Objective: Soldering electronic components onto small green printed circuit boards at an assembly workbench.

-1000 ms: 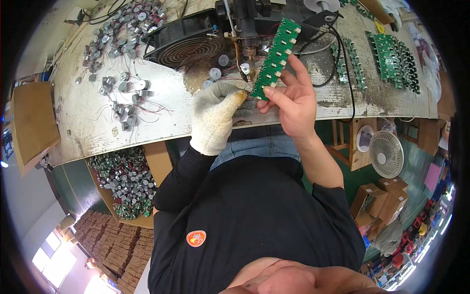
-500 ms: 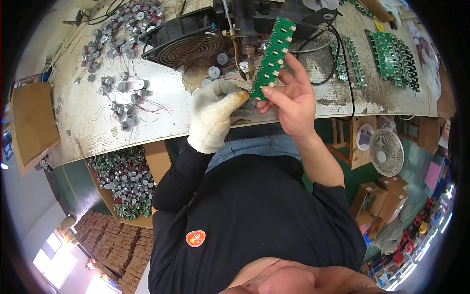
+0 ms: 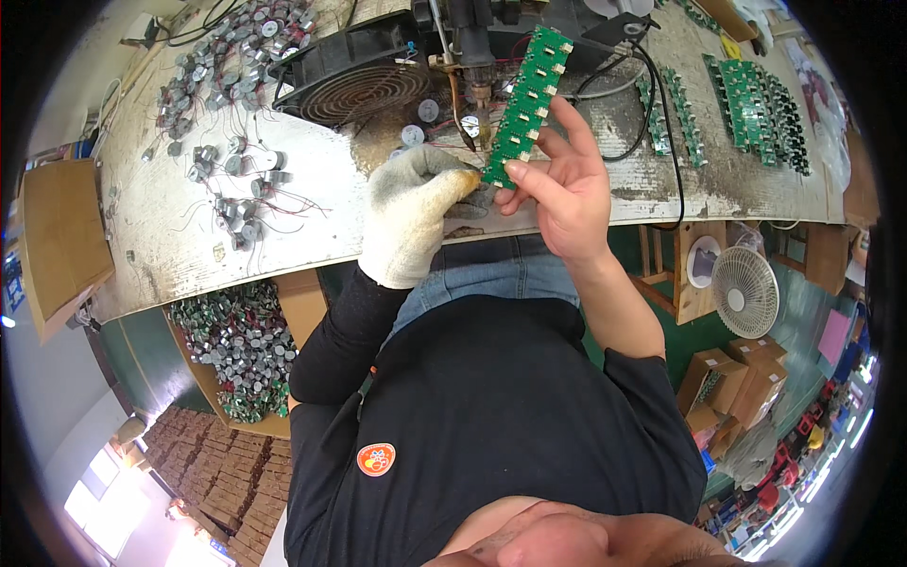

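Note:
My bare right hand point(image 3: 574, 194) grips the lower part of a long green circuit board strip point(image 3: 527, 99), thumb on its face and fingers behind. The strip stands tilted, its top leaning right, with a row of small white connectors along it. My left hand point(image 3: 411, 213), in a white knit glove with a yellowed fingertip, is closed in a pinch at the strip's lower left corner. Whatever lies between its fingertips is hidden. Just beyond the hands is a soldering fixture point(image 3: 481, 74) with a metal tip. Small round motors point(image 3: 413, 135) lie left of it.
A black fan point(image 3: 364, 93) stands behind my left hand. Wired motors point(image 3: 236, 76) are heaped at the far left. More board strips point(image 3: 751, 113) lie at the right, past a black cable point(image 3: 673, 151). A carton of motors and boards point(image 3: 241, 350) sits below the table edge.
My gloved left hand has shifted slightly up the picture. The board strip has risen a little in my right hand. Both grips look the same.

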